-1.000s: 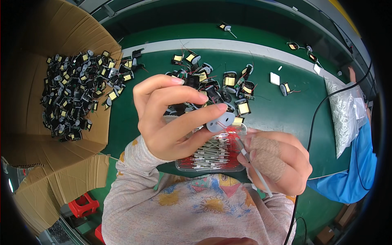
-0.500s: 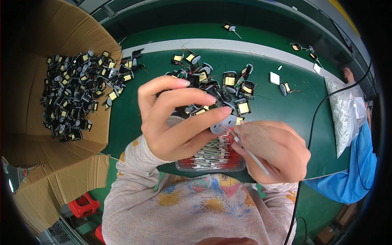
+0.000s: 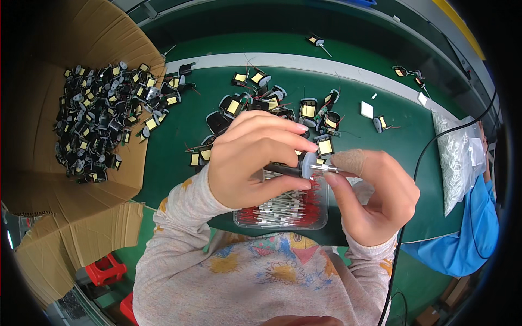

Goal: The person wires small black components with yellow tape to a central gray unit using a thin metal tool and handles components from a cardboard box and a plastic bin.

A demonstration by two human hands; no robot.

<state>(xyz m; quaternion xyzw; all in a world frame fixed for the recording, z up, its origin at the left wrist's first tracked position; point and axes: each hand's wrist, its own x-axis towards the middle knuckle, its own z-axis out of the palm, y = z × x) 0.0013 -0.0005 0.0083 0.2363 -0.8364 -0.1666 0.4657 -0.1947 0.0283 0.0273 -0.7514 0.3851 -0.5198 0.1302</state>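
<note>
My left hand [image 3: 239,163] is closed around a small black housing, its grey oval end cap [image 3: 308,164] facing right. With thumb and forefinger, my right hand [image 3: 380,190] pinches a thin white-and-silver rod [image 3: 323,168] against that cap. Whether the rod is inside the cap's hole or only touches it, I cannot tell. A tan wrap covers my right forefinger. Below both hands is a clear plastic tray [image 3: 326,214] of white rods with red wires. Beyond my left hand, black housings [image 3: 234,104] with yellow pads and grey caps lie piled on the green table.
At the left stands a large cardboard box [image 3: 109,38] filled with similar housings. A clear bag of small white pieces [image 3: 454,163] lies at the right, beside a black cable [image 3: 417,163]. Another person's blue sleeve [image 3: 462,239] shows there. White blocks [image 3: 367,110] lie at the back right.
My left hand has turned and now grips the black housing more level, with its cap facing right. The rod, which slanted down beneath my right hand, now lines up with the cap.
</note>
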